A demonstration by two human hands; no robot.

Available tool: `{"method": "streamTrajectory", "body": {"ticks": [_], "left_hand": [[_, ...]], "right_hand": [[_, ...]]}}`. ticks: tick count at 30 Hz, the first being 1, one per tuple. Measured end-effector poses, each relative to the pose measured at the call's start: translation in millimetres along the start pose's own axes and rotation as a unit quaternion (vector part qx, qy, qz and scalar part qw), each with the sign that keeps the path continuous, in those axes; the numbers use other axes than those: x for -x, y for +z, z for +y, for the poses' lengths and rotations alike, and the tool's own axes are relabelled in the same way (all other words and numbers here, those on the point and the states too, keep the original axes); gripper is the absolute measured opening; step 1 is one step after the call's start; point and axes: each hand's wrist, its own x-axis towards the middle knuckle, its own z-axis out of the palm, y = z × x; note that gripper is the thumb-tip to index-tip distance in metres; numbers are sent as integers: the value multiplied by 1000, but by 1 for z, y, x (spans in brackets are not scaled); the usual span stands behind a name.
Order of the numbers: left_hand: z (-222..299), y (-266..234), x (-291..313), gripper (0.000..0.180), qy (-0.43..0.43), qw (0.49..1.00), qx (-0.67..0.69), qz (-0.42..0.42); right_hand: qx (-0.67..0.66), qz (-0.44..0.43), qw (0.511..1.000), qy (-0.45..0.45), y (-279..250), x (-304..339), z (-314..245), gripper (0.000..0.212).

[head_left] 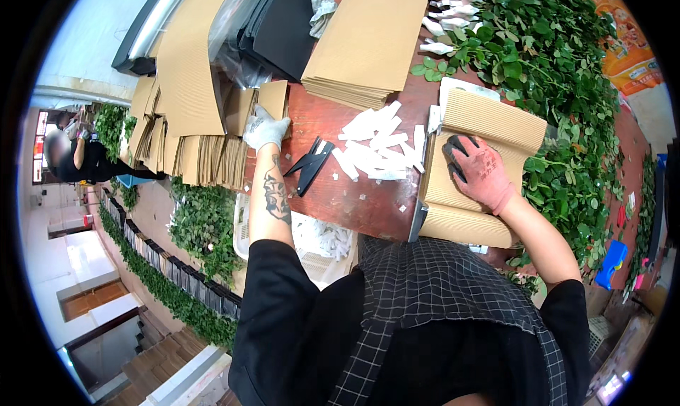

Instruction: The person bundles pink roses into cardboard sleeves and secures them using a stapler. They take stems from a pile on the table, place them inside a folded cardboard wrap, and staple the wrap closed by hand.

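Note:
My left hand, in a pale grey glove, is at the small brown cardboard pieces on the table's left edge. Its thumb stands apart from the fingers, and I see no firm grip. My right hand, in a pink glove with dark fingertips, lies on a ribbed corrugated cardboard sheet with its fingers spread. That sheet bends over a dark-edged holder, its near part curving toward me. Between my hands are a black stapler and a loose pile of white strips.
Flat cardboard sheets and black sheets are stacked at the back. Leafy stems with white-wrapped ends fill the right side. A white basket of white scraps stands below the table edge. Another person is at far left.

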Motion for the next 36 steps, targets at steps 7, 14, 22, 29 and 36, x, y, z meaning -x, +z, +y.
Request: {"method": "streamTrajectory", "body": {"ticks": [7,14,22,29,36], "left_hand": [[-24,31,4,98,13,980,181,76],[-9,-5,18,92,-61,863,501,-10],[-46,31,-14,96,34,818,569,79],[24,-26,129,79,162,758,631,-36],[132,-55,277,81,455,835,305,49]], "right_hand": [[-89,15,996,-5,0,3,8,38],[-84,43,995,-14,-8,8,5,33],[-96,63,993,-9,7,8,4,30],[-272,-16,961,42,-13,3,21,42],[-717,-58,687,108,-20,10,22,52]]}}
